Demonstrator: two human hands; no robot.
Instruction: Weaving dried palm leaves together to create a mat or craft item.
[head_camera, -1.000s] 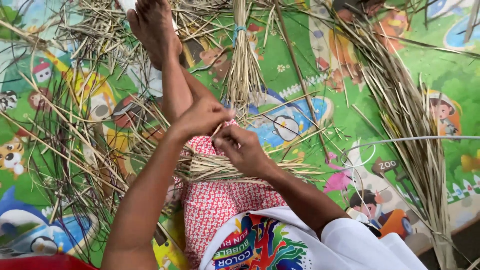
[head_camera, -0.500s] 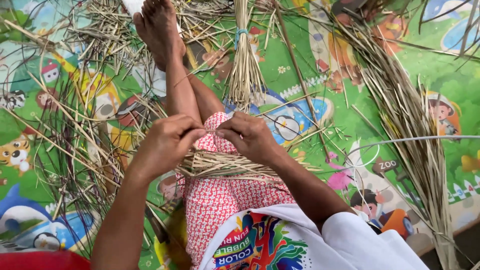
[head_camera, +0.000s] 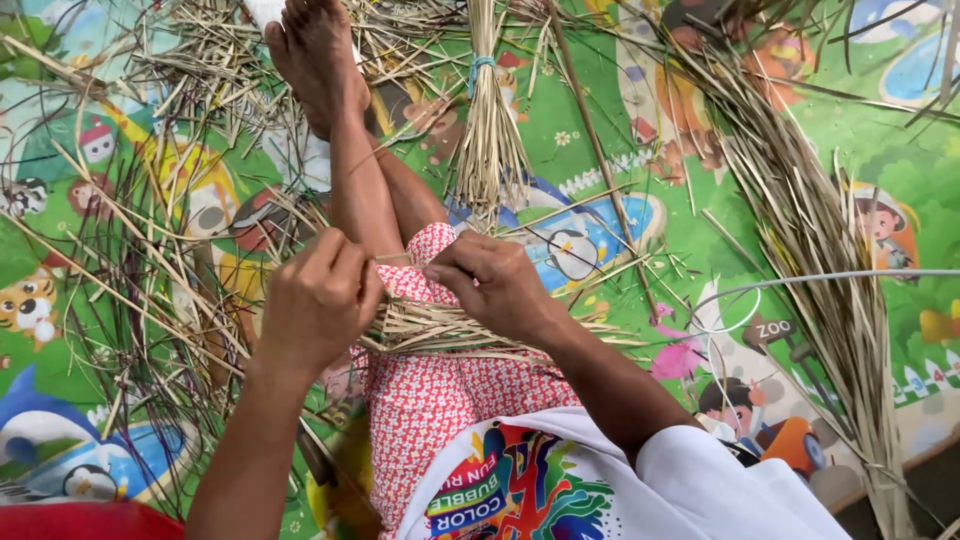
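Observation:
A flat bundle of dry straw strips (head_camera: 450, 330) lies across my lap, on the red flowered cloth (head_camera: 440, 400). My left hand (head_camera: 318, 300) is closed over the bundle's left end and pinches a thin strip (head_camera: 395, 262). My right hand (head_camera: 490, 285) pinches the same strip from the other side, just above the bundle. The two hands are a few centimetres apart, with the strip stretched between them. My bare leg and foot (head_camera: 320, 60) reach out ahead over the mat.
A tied straw broom head (head_camera: 487, 140) with a blue band lies ahead of my hands. A long sheaf of dry leaves (head_camera: 820, 260) runs down the right. Loose stalks and dark stems (head_camera: 140, 250) litter the colourful cartoon play mat (head_camera: 700, 180). A white cable (head_camera: 820, 278) crosses at right.
My left hand has drawn back left and down, away from my right hand, pulling the thin strip taut. My right hand has shifted slightly towards me.

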